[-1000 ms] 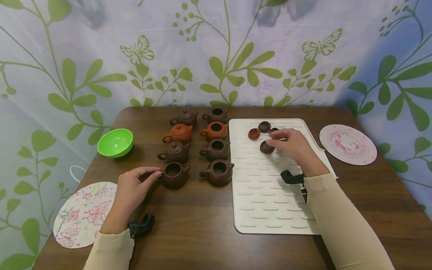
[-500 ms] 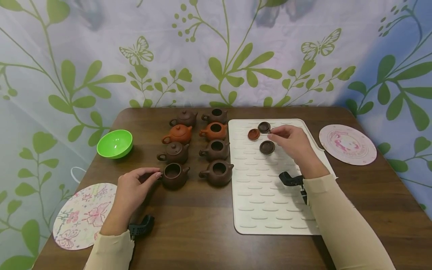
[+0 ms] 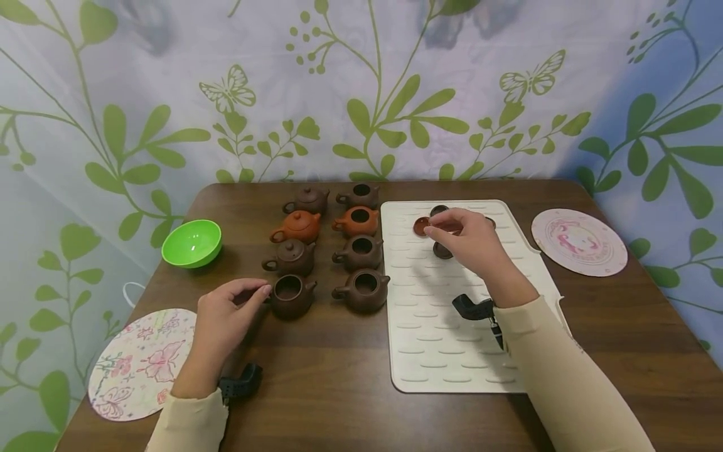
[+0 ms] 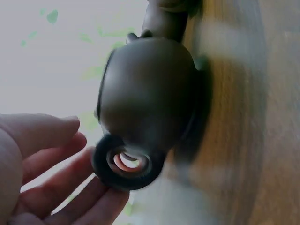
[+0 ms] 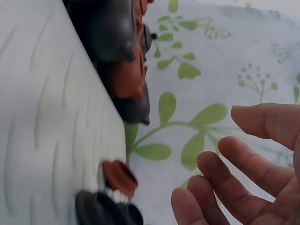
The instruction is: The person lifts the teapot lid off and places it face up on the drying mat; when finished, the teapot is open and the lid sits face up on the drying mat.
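My left hand point(image 3: 226, 314) is beside a lidless dark brown teapot point(image 3: 291, 297). In the left wrist view, its fingers touch the teapot's ring handle point(image 4: 127, 180), and the thumb stands apart. My right hand point(image 3: 474, 245) is over the white mat point(image 3: 432, 351), close to the small upturned teapot lids. An orange-red lid point(image 3: 420, 226) lies just left of its fingertips. Dark lids point(image 3: 442, 251) lie partly hidden under and behind the hand. In the right wrist view, the thumb and fingers are spread with nothing between them.
Two columns of small teapots stand left of the mat; three in the left column wear lids, including an orange one point(image 3: 297, 226). Lidless teapots point(image 3: 364, 292) fill the right column. A green bowl point(image 3: 192, 243), a butterfly-print disc point(image 3: 141, 364) and a pink disc point(image 3: 579, 242) lie farther out.
My right hand has moved left across the lids, now reaching beside the orange-red one and covering part of the dark ones. The left hand stays at the teapot's handle.
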Action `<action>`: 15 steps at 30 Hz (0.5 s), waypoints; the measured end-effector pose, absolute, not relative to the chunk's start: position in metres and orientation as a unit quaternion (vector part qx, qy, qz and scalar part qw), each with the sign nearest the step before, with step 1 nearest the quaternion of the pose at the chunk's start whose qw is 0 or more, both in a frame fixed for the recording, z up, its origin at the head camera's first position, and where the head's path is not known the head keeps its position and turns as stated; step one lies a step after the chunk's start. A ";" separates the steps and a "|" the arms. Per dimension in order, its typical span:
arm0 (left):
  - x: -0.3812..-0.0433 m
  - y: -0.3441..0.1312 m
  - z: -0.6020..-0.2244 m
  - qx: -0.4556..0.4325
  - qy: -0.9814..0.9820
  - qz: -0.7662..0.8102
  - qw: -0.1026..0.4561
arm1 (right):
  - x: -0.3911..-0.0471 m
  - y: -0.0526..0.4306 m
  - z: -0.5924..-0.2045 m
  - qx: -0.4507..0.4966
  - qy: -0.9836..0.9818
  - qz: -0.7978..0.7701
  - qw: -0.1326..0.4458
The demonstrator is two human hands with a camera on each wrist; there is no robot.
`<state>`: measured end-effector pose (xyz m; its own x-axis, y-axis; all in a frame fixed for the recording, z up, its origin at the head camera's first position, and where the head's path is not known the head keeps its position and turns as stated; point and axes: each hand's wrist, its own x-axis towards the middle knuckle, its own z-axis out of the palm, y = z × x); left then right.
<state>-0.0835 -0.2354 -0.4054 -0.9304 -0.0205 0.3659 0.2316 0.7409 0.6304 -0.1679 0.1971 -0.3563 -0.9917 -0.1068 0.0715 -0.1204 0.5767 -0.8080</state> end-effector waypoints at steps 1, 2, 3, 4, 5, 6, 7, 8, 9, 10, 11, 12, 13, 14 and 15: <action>-0.084 -0.234 -0.404 -0.053 -0.914 -0.359 0.182 | -0.168 0.193 -0.356 0.071 -0.886 0.458 0.006; -0.084 -0.233 -0.402 -0.047 -0.912 -0.363 0.184 | -0.168 0.190 -0.356 0.076 -0.885 0.460 0.006; -0.084 -0.232 -0.401 -0.040 -0.911 -0.367 0.185 | -0.168 0.186 -0.356 0.085 -0.883 0.462 0.006; -0.084 -0.232 -0.398 -0.031 -0.910 -0.369 0.185 | -0.168 0.182 -0.355 0.091 -0.882 0.462 0.007; -0.085 -0.232 -0.396 -0.019 -0.911 -0.371 0.182 | -0.168 0.177 -0.355 0.098 -0.882 0.461 0.008; -0.085 -0.232 -0.393 -0.007 -0.911 -0.372 0.177 | -0.168 0.172 -0.354 0.106 -0.881 0.460 0.007; -0.086 -0.233 -0.390 0.006 -0.912 -0.373 0.172 | -0.169 0.166 -0.353 0.113 -0.882 0.457 0.007; -0.087 -0.235 -0.387 0.018 -0.913 -0.373 0.165 | -0.169 0.160 -0.351 0.120 -0.883 0.453 0.006; -0.088 -0.237 -0.384 0.029 -0.914 -0.373 0.157 | -0.169 0.154 -0.350 0.128 -0.884 0.450 0.003; -0.089 -0.239 -0.380 0.039 -0.915 -0.372 0.150 | -0.170 0.147 -0.349 0.135 -0.885 0.445 0.000; -0.090 -0.240 -0.377 0.048 -0.916 -0.371 0.144 | -0.170 0.140 -0.348 0.146 -0.885 0.441 -0.004; -0.092 -0.242 -0.373 0.052 -0.917 -0.370 0.140 | -0.171 0.133 -0.347 0.159 -0.885 0.438 -0.007; -0.094 -0.243 -0.370 0.055 -0.917 -0.371 0.135 | -0.173 0.127 -0.346 0.174 -0.884 0.433 -0.010; -0.096 -0.244 -0.368 0.054 -0.917 -0.373 0.129 | -0.174 0.119 -0.345 0.189 -0.884 0.428 -0.011; -0.098 -0.244 -0.366 0.052 -0.916 -0.377 0.125 | -0.175 0.112 -0.345 0.206 -0.882 0.423 -0.011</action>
<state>-0.0981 -0.2435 -0.3660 -0.9634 -0.1896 0.1894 -0.0012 0.7097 0.7045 -0.1754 0.1124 -0.3446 -0.9148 -0.3730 0.1549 -0.3544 0.5576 -0.7506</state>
